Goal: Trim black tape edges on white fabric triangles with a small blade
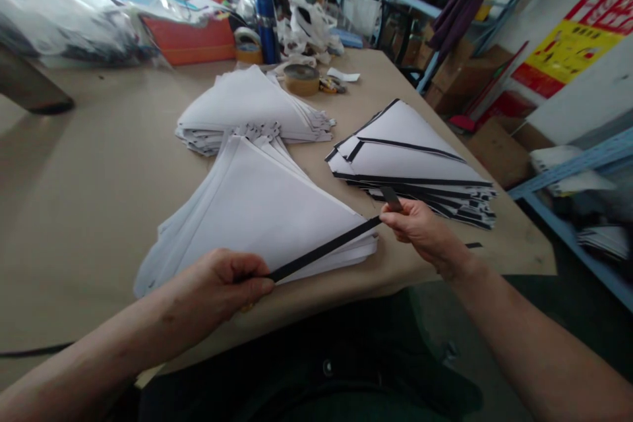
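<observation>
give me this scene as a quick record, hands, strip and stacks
left hand: pinches the black strip
right hand: pinches it near one end
black strip: held straight between the hands, across the front of the plain white stack
black-edged stack: on the table, right of the plain white stack
behind: second white stack, tape roll, blue cylinder

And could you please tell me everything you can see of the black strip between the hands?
The black strip looks narrow, flat and matte, perhaps fabric. The left hand and right hand hold it straight, slanting over the near side of the white sheets, contact unclear; a short end protrudes past the right hand.
</observation>
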Available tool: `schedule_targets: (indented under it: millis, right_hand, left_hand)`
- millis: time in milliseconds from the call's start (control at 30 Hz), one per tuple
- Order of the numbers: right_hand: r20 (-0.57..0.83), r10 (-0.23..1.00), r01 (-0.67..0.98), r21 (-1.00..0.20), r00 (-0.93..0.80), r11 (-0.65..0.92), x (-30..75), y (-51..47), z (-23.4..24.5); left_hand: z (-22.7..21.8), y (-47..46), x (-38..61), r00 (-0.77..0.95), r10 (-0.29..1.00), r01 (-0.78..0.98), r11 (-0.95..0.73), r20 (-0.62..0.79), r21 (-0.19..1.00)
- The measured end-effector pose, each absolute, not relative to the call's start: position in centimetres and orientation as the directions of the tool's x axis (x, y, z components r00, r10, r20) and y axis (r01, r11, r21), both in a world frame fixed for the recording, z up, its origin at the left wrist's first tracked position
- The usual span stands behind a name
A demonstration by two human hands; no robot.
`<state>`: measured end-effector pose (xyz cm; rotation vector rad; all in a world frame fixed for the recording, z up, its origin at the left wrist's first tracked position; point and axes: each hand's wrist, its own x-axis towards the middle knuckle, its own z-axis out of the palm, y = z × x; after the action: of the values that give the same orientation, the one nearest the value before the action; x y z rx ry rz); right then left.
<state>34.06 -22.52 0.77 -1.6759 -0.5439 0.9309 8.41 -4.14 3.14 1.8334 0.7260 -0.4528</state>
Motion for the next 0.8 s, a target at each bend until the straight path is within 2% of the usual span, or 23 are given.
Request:
schedule_targets:
  millis: [133,400,800]
  right_hand:
    - [-0.357,0.732,-0.098,-0.923,0.58,-0.372,35.4,-23.2,-0.4]
    - [-0.243,0.771,-0.002,-0.954,0.589,-0.299,34.8,-22.8,-2.3]
    - [-0.263,0.786,0.183,-0.886,0.56,-0.427,35.1,-22.8,-3.4]
  left_hand:
    - [3.2,-3.8,8.8,0.737,0.251,0.676,-0.287,-0.628,0.679]
    - [2.7,-3.6,8.7,0.719,0.264,0.693,-0.335,-0.643,0.638]
    - [1.7,-3.3,8.5,0.728,0.275,0.682,-0.385,-0.629,0.622]
